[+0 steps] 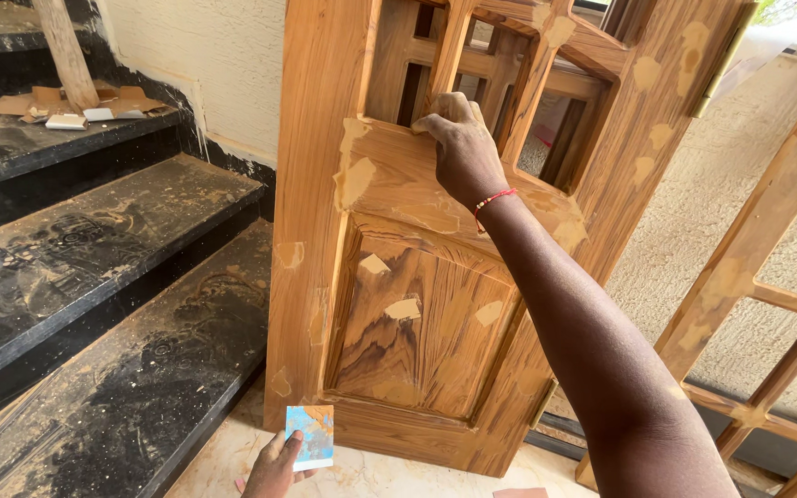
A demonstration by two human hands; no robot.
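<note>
Head camera is showing the right hand (pixel 458 148) pressing its fingers on the wooden door (pixel 417 304) rail, gripping nothing visible. Below it, the left hand (pixel 274 468) is pinching a small blue card (pixel 311 436), its wrist cut off.

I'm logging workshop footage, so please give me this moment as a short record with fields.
Setting: wooden door leaning by dark stone stairs
Door surface: pale filler patches on panel and frame
Right hand: pressed on the door's middle rail, below the lattice openings
Left hand: holds a small blue-smeared card low near the floor
Nearby: second wooden frame at right
</note>
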